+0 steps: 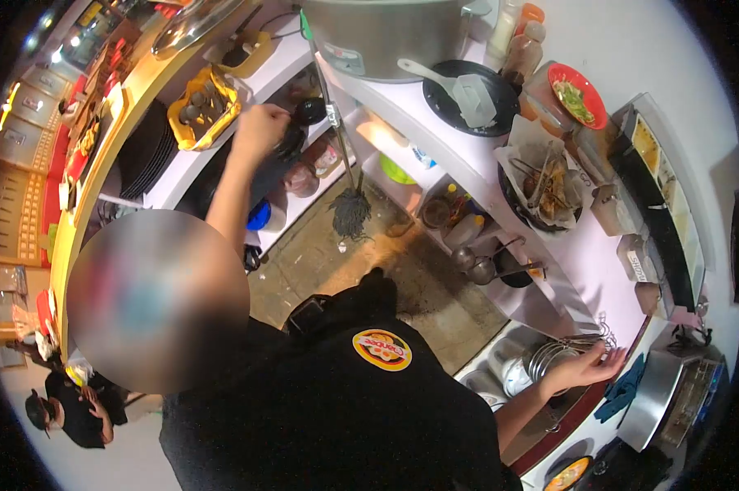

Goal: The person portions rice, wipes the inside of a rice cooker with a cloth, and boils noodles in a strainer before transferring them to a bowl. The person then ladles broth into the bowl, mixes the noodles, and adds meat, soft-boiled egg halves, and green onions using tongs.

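Observation:
My left hand (261, 129) is raised at the upper left with its fingers curled closed. Whatever may be in it is hidden. Beside it are a yellow-lined basket (179, 106) with metal utensils in it and a small black bowl (310, 111). My right hand (584, 370) reaches out at the lower right, palm partly up and fingers apart, with nothing in it. It is close to wire kitchen tools (553, 356) above a metal container; whether they touch cannot be made out.
A large metal pot (386, 37) and a black plate with a white scoop (474, 100) stand on the counter. Further right are a red bowl of chopped greens (576, 96) and a paper-lined basket of food (556, 192). A mop (351, 214) stands on the floor. Another person (74, 409) is at the lower left.

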Tool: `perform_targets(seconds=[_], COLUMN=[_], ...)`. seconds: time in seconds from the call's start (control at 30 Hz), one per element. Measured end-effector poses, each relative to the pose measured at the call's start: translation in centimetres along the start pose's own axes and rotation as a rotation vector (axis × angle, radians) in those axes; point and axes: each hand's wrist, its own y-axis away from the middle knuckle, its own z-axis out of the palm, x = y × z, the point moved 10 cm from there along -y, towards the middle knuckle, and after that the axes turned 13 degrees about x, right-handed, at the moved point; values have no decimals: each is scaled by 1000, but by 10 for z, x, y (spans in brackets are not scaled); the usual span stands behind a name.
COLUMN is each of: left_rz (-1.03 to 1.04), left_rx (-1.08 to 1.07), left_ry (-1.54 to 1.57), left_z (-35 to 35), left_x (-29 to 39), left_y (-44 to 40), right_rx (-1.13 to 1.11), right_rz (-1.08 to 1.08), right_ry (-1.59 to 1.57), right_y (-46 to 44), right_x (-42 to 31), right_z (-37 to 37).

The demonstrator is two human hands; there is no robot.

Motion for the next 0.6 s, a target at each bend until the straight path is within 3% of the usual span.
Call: perform_targets(seconds=[0.07,0.2,0.27,0.3,0.33,0.37,0.43,0.47,0.53,0.6], left_rz=[26,-40,-112,-48,-77,65,-16,34,-235,-233], left_rx=[176,243,227,247,195,186,98,-61,-296,-329], left_ry=[-189,-405,-521,-481,-472,-524,-580,-884,-901,-833], left_z=[-19,1,2,2,15,50,64,97,91,104], left_x=[-37,-158,-172,-162,-173,-219,-219,-257,-232,-236], left_y=[-56,-193,-234,-248,-271,-314,-321,-346,-316,-330], right_rx=[-1,48,92,111,138,154,91,50,-41,-97], right_rz=[-18,-9,-32,-37,-41,-26,14,0,9,-2], right_ry=[30,241,376,434,502,541,609,622,698,729], right_y=[28,75,95,107,120,134,161,173,193,208], right_x=[0,6,-3,-11,-21,-29,-60,-75,-97,-118], right_z=[-18,-50,-64,-66,-71,-72,-57,-46,-29,-15])
